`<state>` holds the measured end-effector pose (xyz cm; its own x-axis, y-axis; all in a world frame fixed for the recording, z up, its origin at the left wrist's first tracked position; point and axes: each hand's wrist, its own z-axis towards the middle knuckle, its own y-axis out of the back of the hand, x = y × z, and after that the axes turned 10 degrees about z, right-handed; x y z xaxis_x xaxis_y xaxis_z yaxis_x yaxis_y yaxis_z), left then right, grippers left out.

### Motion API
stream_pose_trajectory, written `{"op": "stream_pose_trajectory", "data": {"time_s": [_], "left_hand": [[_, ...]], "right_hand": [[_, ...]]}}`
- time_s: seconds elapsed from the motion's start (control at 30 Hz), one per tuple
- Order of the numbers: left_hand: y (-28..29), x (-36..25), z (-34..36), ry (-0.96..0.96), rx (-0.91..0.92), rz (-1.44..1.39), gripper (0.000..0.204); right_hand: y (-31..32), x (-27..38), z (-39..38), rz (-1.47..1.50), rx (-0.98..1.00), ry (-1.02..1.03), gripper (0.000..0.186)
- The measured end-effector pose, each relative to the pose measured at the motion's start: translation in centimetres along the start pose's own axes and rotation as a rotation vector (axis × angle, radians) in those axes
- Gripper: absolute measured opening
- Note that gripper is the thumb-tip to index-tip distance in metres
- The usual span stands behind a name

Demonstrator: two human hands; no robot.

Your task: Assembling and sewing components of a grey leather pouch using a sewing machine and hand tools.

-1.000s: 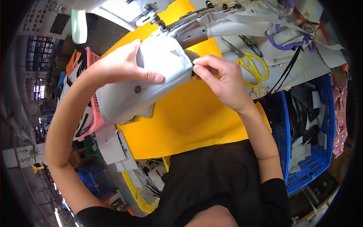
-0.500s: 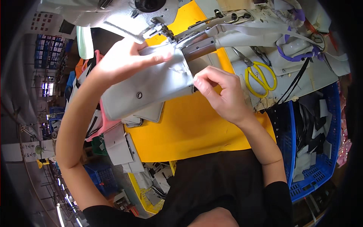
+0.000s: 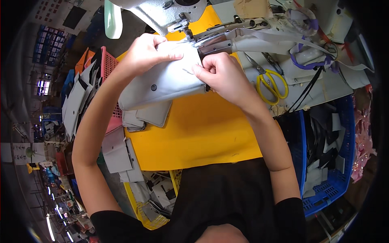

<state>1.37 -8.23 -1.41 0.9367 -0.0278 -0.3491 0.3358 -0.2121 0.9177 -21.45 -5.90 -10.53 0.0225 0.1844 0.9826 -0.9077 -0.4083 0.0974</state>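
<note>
A light grey flat fabric piece (image 3: 162, 87) with a small round metal snap lies tilted under the head of a sewing machine (image 3: 184, 26). My left hand (image 3: 148, 52) holds its upper left part, the thumb on top and the fingers hidden behind it. At its right edge, my right hand (image 3: 223, 75) pinches the piece between thumb and bent fingers. The presser foot (image 3: 189, 36) is at the piece's top edge, beside the metal binding guide (image 3: 212, 43). A pale tape (image 3: 267, 37) runs into that guide from the right.
Yellow-handled scissors (image 3: 273, 86) lie on the table at right. A yellow sheet (image 3: 194, 137) covers the front. Grey pieces (image 3: 152, 113) are stacked beneath the work. A blue crate (image 3: 332, 198) stands at right, a yellow basket (image 3: 156, 220) below, a pink basket (image 3: 110, 65) at left.
The view has shifted somewhat. My right hand has moved up along the piece's right edge, closer to the presser foot. My left hand remains on the upper left part.
</note>
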Motion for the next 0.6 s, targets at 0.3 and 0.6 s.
{"op": "stream_pose_trajectory", "data": {"time_s": [0.3, 0.6], "left_hand": [[4.1, 1.9, -1.7, 0.192, 0.137, 0.165, 0.042], [-0.5, -0.5, -0.1, 0.068, 0.111, 0.023, 0.03]], "right_hand": [[-1.1, -0.3, 0.5, 0.081, -0.06, 0.148, 0.042], [-0.5, 0.8, 0.1, -0.175, 0.012, -0.039, 0.05]]}}
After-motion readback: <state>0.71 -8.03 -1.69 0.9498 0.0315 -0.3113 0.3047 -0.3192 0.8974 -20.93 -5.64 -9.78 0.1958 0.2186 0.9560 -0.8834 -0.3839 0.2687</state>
